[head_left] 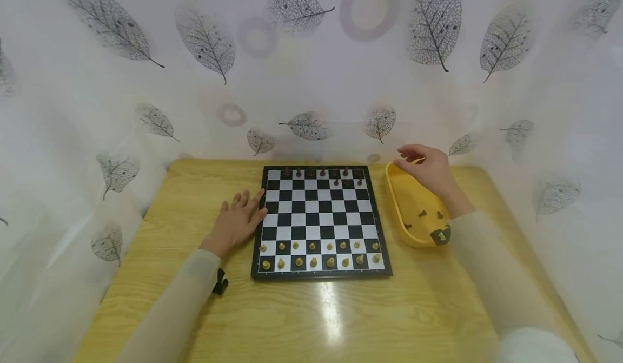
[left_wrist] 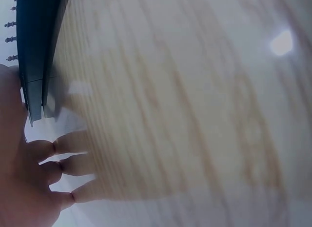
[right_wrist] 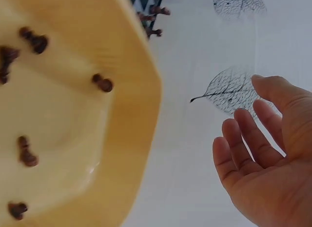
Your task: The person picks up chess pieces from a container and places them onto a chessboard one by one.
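A black-and-white chessboard (head_left: 312, 206) lies on the table. Gold chess pieces (head_left: 312, 246) fill two rows at its near side; dark brown pieces (head_left: 323, 172) line the far row, with three pawns (head_left: 347, 182) before them at the right. My left hand (head_left: 234, 226) rests flat at the board's left edge, thumb and index finger touching the frame. Over the far end of a yellow tray (head_left: 413, 198) hovers my right hand (head_left: 430, 169), fingers loosely bent and holding nothing. Several brown pawns (right_wrist: 102, 83) lie scattered inside the tray.
Wood-grain table (head_left: 272, 319) runs around the board. A dark tag with a gold horse head (head_left: 441, 236) sits at the tray's near end. Beside the left sleeve is a small black object (head_left: 220, 283). Leaf-printed curtain (head_left: 311, 81) hangs behind and on both sides.
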